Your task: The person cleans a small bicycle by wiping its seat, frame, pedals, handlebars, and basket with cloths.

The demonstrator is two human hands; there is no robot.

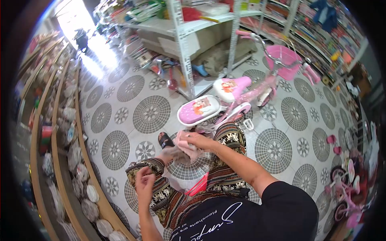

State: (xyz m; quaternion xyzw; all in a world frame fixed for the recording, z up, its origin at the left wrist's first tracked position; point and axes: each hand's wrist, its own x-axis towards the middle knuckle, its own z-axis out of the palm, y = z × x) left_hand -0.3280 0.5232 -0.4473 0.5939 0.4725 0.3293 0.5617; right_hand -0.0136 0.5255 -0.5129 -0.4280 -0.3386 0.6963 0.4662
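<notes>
My right hand (196, 140) is closed on a crumpled pink and grey cloth (189, 154) between my knees. My left hand (144, 181) is apart from the cloth, over my left knee, with its fingers loosely bent and nothing visible in them. A clear plastic bag with red stripes (197, 185) lies at my lap, below the cloth. Just beyond my knees stands a child's pink bicycle (257, 90), with a pink and white rear seat (199, 110), a printed saddle (231, 87) and a pink front basket (283, 60).
Wooden shelves (60, 132) with wrapped goods run along the left. A white metal rack (183, 52) stands ahead, behind the bicycle. More stocked shelves fill the upper right. Another small pink bicycle (343, 190) is at the far right on the patterned tile floor (273, 150).
</notes>
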